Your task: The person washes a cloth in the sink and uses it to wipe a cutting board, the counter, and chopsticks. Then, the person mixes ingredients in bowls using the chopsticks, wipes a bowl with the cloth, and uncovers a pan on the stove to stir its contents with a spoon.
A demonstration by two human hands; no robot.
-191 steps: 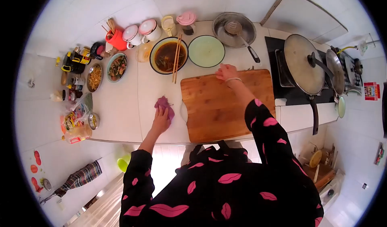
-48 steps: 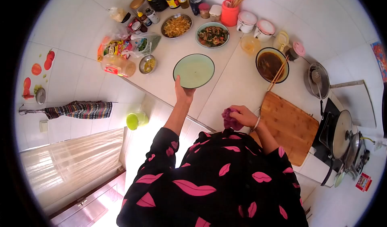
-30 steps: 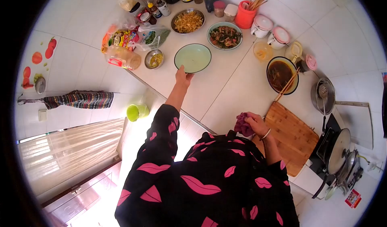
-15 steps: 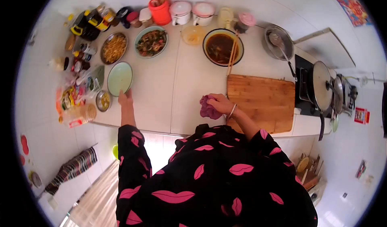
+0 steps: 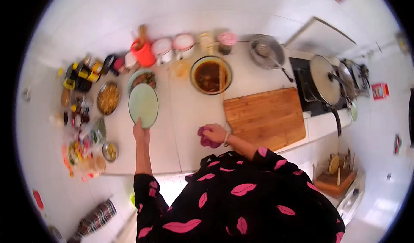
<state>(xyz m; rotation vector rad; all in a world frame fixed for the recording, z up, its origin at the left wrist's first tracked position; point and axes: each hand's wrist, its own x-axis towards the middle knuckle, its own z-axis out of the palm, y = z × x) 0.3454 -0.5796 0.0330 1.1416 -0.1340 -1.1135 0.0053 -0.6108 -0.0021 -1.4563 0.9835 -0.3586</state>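
Note:
My left hand (image 5: 141,133) grips the near rim of a pale green oval plate (image 5: 143,105), thumb on top. The plate is lifted and partly covers a bowl of meat and greens (image 5: 146,77) behind it. Closed around a crumpled purple cloth (image 5: 208,138), my right hand (image 5: 215,133) stays over the counter, left of the wooden cutting board (image 5: 267,118). Beyond the board's left corner stands a bowl of dark brown sauce (image 5: 210,75), with chopsticks (image 5: 222,77) resting across its right side.
A metal bowl of yellow-brown food (image 5: 108,97) and several bottles (image 5: 82,77) crowd the left side. White lidded pots (image 5: 184,44) line the wall. A colander with a skimmer (image 5: 266,52) sits behind the board. A lidded pan (image 5: 323,79) is on the stove at right.
My left hand has picked the green plate up off the counter and carried it rightward, over the bowl's edge. The right hand still holds the cloth. The whole view has shifted.

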